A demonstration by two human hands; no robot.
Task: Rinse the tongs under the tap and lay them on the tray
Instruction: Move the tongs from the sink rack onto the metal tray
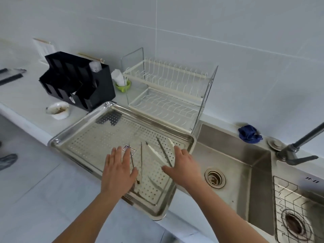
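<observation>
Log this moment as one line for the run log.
left hand: open, over tongs | right hand: open, over tongs | tongs: two pairs flat on tray | tap: no water visible

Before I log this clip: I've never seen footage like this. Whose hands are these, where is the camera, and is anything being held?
One picture, from a camera worn on a person's head, looking down at a kitchen counter. The left hand and right hand are bare and spread open above a perforated metal tray, holding nothing. Two pairs of tongs lie on it: one beside the left hand, one by the right. Right of the tray is a sink with its tap; behind stands an empty dish rack.
</observation>
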